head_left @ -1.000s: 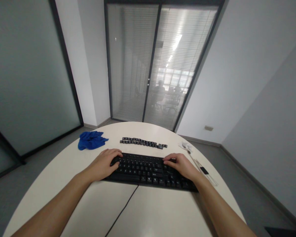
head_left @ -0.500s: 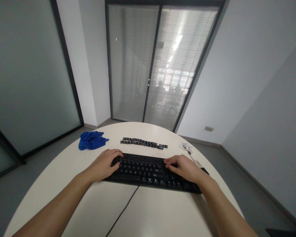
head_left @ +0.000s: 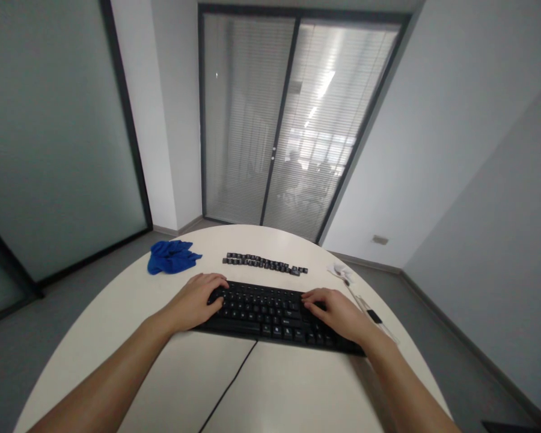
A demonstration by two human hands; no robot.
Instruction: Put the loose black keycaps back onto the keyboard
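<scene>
A black keyboard [head_left: 261,313] lies across the middle of the white round table, with some of its keys in place. At its left end, my left hand [head_left: 201,304] grips it, fingers over the far corner and thumb lower down on the keys. My right hand [head_left: 336,310] rests over the right part, fingertips and thumb drawn close together on the surface; whatever is between them is hidden. Behind the keyboard, loose black keycaps [head_left: 265,263] lie in two long rows. A black cable [head_left: 229,385] runs from the near edge towards me.
A crumpled blue cloth [head_left: 174,257] lies at the far left of the table [head_left: 117,313]. Crumpled white material [head_left: 341,272] is at the right, near a thin pale stick-like item and a small black piece [head_left: 375,316] by my right forearm. Glass doors stand beyond.
The view has shifted slightly. Both hands stay on the keyboard in nearly the same places, and the small black piece by my right forearm shows more fully.
</scene>
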